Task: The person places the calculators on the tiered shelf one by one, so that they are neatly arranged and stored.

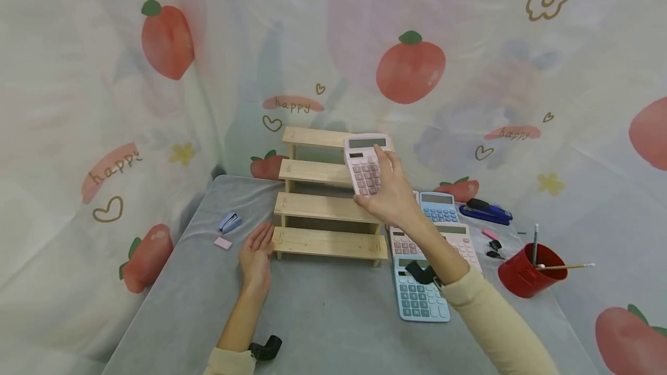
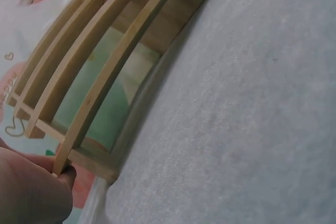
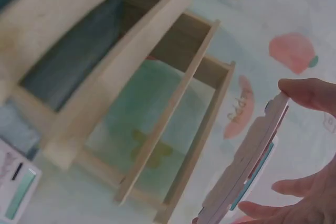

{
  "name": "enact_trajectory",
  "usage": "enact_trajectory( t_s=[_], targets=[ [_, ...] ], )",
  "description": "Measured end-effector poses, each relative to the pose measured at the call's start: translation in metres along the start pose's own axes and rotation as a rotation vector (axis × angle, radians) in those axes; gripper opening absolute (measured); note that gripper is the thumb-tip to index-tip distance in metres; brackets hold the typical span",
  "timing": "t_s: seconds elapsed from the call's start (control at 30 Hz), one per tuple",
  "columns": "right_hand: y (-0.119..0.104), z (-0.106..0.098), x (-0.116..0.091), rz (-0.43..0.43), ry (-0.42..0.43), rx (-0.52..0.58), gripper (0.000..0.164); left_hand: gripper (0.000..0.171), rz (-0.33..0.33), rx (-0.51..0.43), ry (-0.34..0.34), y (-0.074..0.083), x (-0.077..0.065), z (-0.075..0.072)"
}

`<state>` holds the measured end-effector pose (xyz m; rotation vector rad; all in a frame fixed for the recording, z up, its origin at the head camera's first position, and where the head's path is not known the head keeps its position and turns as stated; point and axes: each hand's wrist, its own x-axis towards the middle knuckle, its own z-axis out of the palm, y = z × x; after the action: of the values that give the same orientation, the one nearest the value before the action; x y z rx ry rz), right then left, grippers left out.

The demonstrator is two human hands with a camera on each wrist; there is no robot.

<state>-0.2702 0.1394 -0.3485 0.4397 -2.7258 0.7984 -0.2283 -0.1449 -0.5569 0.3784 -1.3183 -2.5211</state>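
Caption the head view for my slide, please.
Right hand holds a pink calculator before a four-step wooden rack, left hand at the left end of its lowest step.

Pale fabric walls (image 1: 292,10), printed with red fruit (image 1: 410,72), gold hearts (image 1: 272,124), "happy" lettering (image 1: 293,105). Grey cloth (image 1: 333,317) over table (image 1: 177,305). Even light.

Cream sleeves (image 1: 500,317) stop short of a bare left hand (image 1: 256,250) and right hand (image 1: 392,192); a bent black device (image 1: 267,348) shows at each cuff (image 1: 461,288).
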Motion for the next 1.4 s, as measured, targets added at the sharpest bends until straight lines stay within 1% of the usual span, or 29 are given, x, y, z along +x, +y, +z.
enact_trajectory(
  t_s=[0.07,0.17,0.27,0.33,0.47,0.53,0.63,0.7,0.77,0.9,1.0,1.1,1.17,1.23,1.3,1.4],
  targets=[
    [-0.013,0.007,0.022,0.005,0.000,-0.003,0.117,0.060,-0.004,0.004,-0.002,0.001,0.000,0.001],
    [-0.033,0.021,0.054,0.042,-0.008,0.009,0.113,0.060,-0.004,-0.001,-0.001,0.001,0.000,0.002],
    [-0.054,0.038,0.081,0.078,-0.012,-0.003,0.112,0.060,0.000,-0.005,0.003,0.000,0.000,0.002],
    [-0.066,0.050,0.097,0.097,-0.012,-0.034,0.112,0.060,0.000,-0.011,0.011,0.000,0.000,0.002],
    [-0.086,0.073,0.123,0.136,-0.012,-0.128,0.112,0.061,-0.010,-0.009,0.019,0.000,-0.001,0.002],
    [-0.093,0.082,0.134,0.172,-0.015,-0.163,0.113,0.061,-0.018,-0.006,0.019,0.001,-0.002,0.002],
    [-0.100,0.096,0.146,0.220,-0.008,-0.218,0.113,0.061,-0.024,-0.012,0.013,0.001,-0.002,0.002],
    [-0.103,0.104,0.151,0.241,0.006,-0.247,0.109,0.061,-0.022,-0.016,0.003,0.001,-0.002,0.002],
    [-0.104,0.111,0.154,0.249,0.023,-0.280,0.107,0.062,-0.018,-0.014,-0.001,0.001,-0.003,0.002],
    [-0.104,0.122,0.156,0.234,0.051,-0.322,0.106,0.062,-0.007,0.003,0.004,0.001,-0.002,0.003],
    [-0.100,0.124,0.152,0.237,0.068,-0.332,0.112,0.061,-0.002,0.006,0.002,-0.001,-0.002,0.003],
    [-0.094,0.120,0.143,0.236,0.084,-0.302,0.119,0.061,-0.002,0.001,0.001,-0.004,-0.002,0.003],
    [-0.089,0.114,0.131,0.223,0.093,-0.257,0.121,0.060,-0.002,0.005,-0.002,-0.005,-0.002,0.002],
    [-0.084,0.106,0.116,0.196,0.102,-0.206,0.119,0.060,-0.002,0.003,-0.002,-0.005,-0.001,0.002],
    [-0.078,0.098,0.098,0.167,0.117,-0.153,0.115,0.059,0.000,0.005,-0.005,-0.005,-0.001,0.001],
    [-0.066,0.085,0.067,0.115,0.137,-0.104,0.106,0.059,0.003,0.008,-0.004,-0.003,0.001,0.000]
  ],
)
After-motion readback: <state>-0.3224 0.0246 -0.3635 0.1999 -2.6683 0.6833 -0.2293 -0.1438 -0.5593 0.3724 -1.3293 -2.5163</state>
